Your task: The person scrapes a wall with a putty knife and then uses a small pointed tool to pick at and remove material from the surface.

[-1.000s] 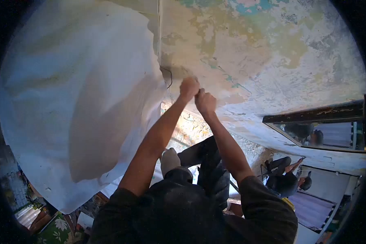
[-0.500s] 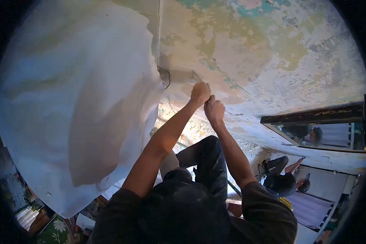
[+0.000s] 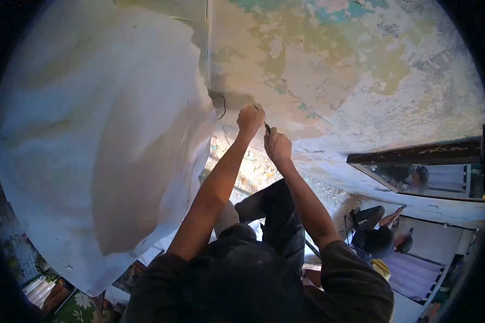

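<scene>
My left hand (image 3: 250, 120) is closed, raised close to the patchy painted wall (image 3: 312, 81), round a thin tool whose tip shows at its upper edge. Just right of it and a little lower, my right hand (image 3: 278, 146) is wrapped round a dark handle (image 3: 267, 128) that pokes out above the fingers. The two hands are slightly apart. A dark wire (image 3: 222, 106) hangs left of my left hand, beside the edge of a large pale sheet (image 3: 129, 124).
A dark-framed mirror (image 3: 420, 156) is at the right, with another reflection of a person (image 3: 377, 239) below it. My bent knee (image 3: 277, 207) is under my forearms. At lower left lies a green leaf-patterned item (image 3: 75, 308).
My left hand has moved left and slightly up, away from my right hand. My right hand has shifted a little left, and the dark handle now shows above it.
</scene>
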`<action>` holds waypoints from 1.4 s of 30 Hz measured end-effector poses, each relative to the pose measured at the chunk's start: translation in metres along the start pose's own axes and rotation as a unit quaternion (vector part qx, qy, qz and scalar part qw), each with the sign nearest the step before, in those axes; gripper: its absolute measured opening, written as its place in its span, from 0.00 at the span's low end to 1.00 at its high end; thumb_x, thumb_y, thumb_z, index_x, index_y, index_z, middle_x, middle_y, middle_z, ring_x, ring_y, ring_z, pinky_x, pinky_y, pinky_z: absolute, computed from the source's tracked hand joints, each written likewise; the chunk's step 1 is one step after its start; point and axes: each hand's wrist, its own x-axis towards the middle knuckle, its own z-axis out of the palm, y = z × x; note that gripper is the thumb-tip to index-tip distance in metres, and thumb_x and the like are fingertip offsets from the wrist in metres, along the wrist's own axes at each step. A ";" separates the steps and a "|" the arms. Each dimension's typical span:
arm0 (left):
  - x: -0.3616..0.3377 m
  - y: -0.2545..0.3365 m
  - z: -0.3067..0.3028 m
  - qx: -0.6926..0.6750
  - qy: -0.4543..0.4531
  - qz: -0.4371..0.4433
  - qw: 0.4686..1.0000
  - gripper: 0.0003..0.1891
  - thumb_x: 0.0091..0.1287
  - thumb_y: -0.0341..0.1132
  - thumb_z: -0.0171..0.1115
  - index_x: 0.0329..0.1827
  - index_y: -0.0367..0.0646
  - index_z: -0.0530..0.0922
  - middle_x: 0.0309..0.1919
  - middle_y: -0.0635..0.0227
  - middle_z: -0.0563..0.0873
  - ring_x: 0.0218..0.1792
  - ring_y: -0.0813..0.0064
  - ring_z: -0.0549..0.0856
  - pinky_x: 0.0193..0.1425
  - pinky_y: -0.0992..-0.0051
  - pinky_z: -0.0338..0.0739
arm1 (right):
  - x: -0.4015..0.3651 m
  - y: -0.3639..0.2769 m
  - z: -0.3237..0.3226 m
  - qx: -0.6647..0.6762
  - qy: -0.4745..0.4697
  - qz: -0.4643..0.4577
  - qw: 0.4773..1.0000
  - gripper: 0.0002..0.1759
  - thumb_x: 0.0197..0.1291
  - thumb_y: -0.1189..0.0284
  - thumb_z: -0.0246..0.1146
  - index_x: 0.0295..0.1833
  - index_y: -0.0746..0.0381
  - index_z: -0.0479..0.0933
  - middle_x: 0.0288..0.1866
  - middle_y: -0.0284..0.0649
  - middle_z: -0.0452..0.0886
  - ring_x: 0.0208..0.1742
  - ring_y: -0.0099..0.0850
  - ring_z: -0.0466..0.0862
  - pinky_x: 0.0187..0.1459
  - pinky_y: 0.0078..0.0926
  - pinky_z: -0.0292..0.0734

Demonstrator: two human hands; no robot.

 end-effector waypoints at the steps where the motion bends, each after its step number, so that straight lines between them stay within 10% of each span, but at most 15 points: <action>1: 0.003 0.004 0.000 0.017 -0.002 0.007 1.000 0.21 0.63 0.45 0.49 0.32 0.36 0.82 0.32 0.46 0.84 0.37 0.47 0.84 0.43 0.55 0.79 | -0.003 0.003 0.003 -0.003 -0.002 0.002 1.000 0.15 0.63 0.63 0.53 0.36 0.66 0.70 0.24 0.55 0.79 0.25 0.52 0.81 0.28 0.50 0.76; 22: -0.004 -0.002 -0.004 0.021 -0.002 0.134 0.991 0.14 0.60 0.37 0.52 0.31 0.33 0.81 0.32 0.45 0.83 0.35 0.46 0.83 0.41 0.54 0.78 | 0.023 -0.010 0.029 0.093 -0.101 0.078 0.987 0.16 0.64 0.68 0.47 0.50 0.67 0.71 0.37 0.63 0.79 0.39 0.58 0.81 0.40 0.53 0.77; 27: 0.000 0.005 0.017 -0.031 0.016 0.053 0.998 0.13 0.58 0.36 0.54 0.31 0.34 0.82 0.32 0.44 0.83 0.34 0.46 0.83 0.41 0.55 0.78 | 0.022 -0.011 0.010 0.077 -0.099 0.083 0.989 0.16 0.64 0.68 0.47 0.49 0.69 0.71 0.36 0.62 0.80 0.38 0.57 0.81 0.39 0.53 0.78; 29: 0.023 -0.013 0.038 0.007 0.055 0.106 0.993 0.13 0.57 0.36 0.55 0.30 0.35 0.82 0.31 0.45 0.83 0.33 0.48 0.84 0.39 0.56 0.78 | 0.033 -0.006 0.026 0.099 -0.133 0.123 0.979 0.26 0.69 0.58 0.35 0.50 0.67 0.70 0.41 0.62 0.79 0.48 0.56 0.79 0.48 0.52 0.74; 35: 0.061 -0.046 0.006 0.212 0.089 0.268 0.935 0.11 0.54 0.36 0.56 0.24 0.38 0.81 0.28 0.49 0.83 0.35 0.51 0.84 0.41 0.54 0.77 | 0.062 -0.041 0.028 0.115 -0.089 0.063 0.987 0.29 0.68 0.55 0.39 0.43 0.69 0.77 0.41 0.65 0.79 0.46 0.58 0.79 0.47 0.53 0.74; 38: 0.050 -0.044 0.005 -0.001 0.108 0.114 0.988 0.11 0.55 0.36 0.56 0.25 0.37 0.81 0.26 0.47 0.83 0.33 0.49 0.84 0.39 0.54 0.78 | 0.051 -0.049 0.007 0.132 -0.129 0.051 0.981 0.31 0.69 0.55 0.37 0.45 0.70 0.76 0.41 0.64 0.79 0.46 0.60 0.79 0.48 0.53 0.74; 42: 0.036 -0.035 0.012 0.028 0.074 0.129 0.988 0.14 0.59 0.37 0.55 0.29 0.35 0.82 0.29 0.45 0.83 0.35 0.49 0.85 0.40 0.56 0.79 | 0.041 -0.037 0.026 0.076 -0.128 0.070 0.986 0.20 0.69 0.62 0.39 0.51 0.64 0.70 0.41 0.59 0.80 0.44 0.56 0.81 0.45 0.51 0.76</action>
